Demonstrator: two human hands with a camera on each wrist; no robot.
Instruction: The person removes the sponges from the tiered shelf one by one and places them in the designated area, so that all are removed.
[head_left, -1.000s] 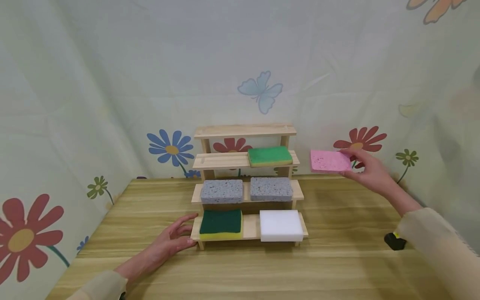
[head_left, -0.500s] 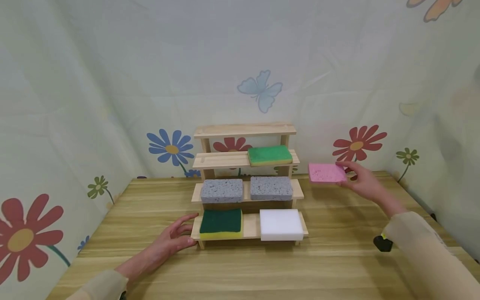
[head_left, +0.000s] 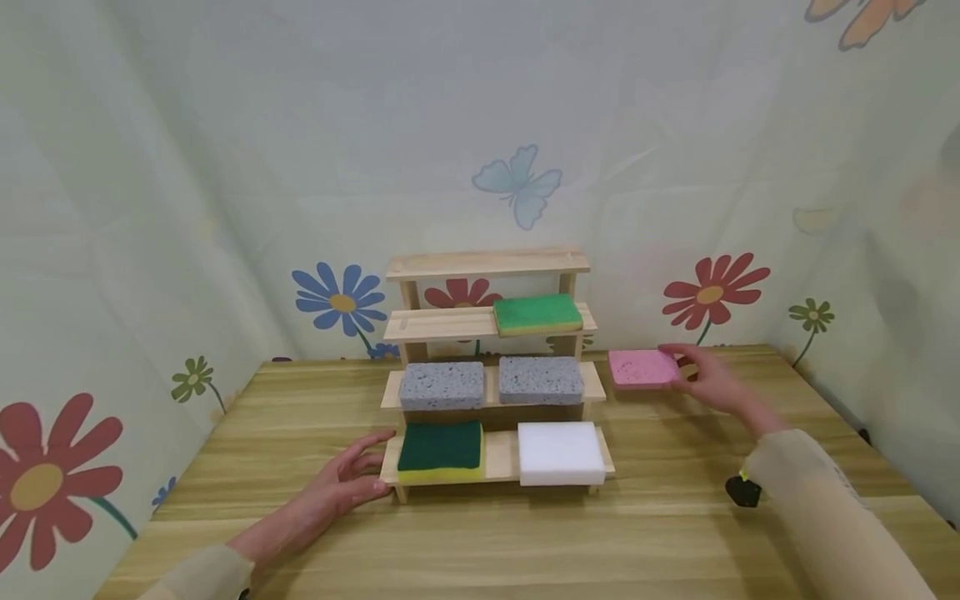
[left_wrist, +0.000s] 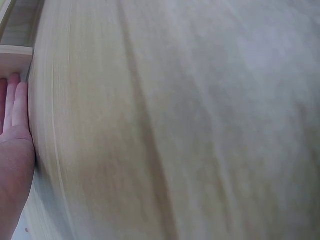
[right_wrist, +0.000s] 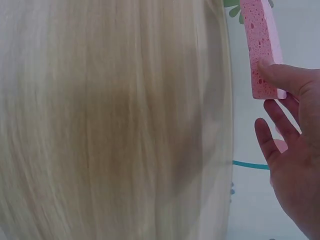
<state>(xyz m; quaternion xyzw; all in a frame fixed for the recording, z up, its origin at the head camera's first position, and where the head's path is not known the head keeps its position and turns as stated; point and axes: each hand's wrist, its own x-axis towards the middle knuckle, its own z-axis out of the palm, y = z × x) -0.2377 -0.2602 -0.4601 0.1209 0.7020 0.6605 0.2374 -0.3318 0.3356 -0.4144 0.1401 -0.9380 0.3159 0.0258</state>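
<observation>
Pink sponge (head_left: 643,369): Held roughly flat just right of the stepped stand (head_left: 487,263), over the far right of the wooden table (head_left: 495,542); whether its underside touches the tabletop cannot be told.

Right hand (head_left: 708,379): Clamped on the right end of the block, thumb toward the near corner, a finger at the far one; the right wrist view shows other fingers standing away from it.

Weight: Likely very light, judging by the open pores; whether damp or dry cannot be seen.

Stiffness: Probably soft and springy, apt to dent under a hard squeeze but hardly fragile.

Surface: Pitted, so likely to resist slipping; a light pinch should be enough.

Best hold: One short end, pinched across the near and far sides, which leaves the broad faces and left end free; held that way, the far-reaching end might sag or twist a little.

Left hand (head_left: 345,479): Fingers apart, fingertips at the left end of the lowest board, closed around nothing.

Neighbours: Green sponge (head_left: 537,314) on the second board from the top, two grey sponges (head_left: 442,385) below, dark green sponge (head_left: 441,446) and white sponge (head_left: 561,450) nearest.
</observation>
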